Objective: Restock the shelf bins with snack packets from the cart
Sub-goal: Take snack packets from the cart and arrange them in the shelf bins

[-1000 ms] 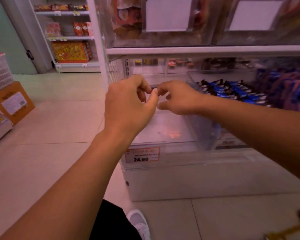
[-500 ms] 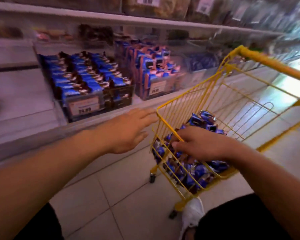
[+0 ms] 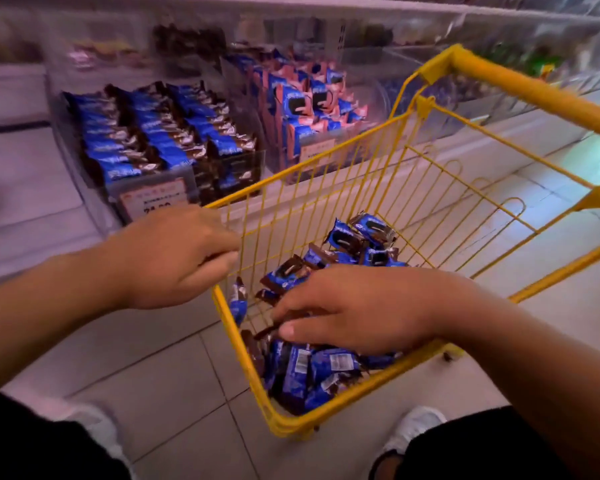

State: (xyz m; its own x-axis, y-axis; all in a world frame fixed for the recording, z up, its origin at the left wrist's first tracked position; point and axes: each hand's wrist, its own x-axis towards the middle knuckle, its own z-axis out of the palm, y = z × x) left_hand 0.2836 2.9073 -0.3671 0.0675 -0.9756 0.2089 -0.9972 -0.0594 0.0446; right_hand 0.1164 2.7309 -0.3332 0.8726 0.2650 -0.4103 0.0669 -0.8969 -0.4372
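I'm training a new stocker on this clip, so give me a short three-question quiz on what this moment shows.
1. True or false: the right hand is inside the yellow cart, down among the blue snack packets.
2. Where is the left hand? A) at the cart's near rim B) inside a shelf bin C) on the floor
3. Fill in: the clear shelf bin with the price tag on its front holds rows of ____ packets.

Key: 1 true; 2 A; 3 blue
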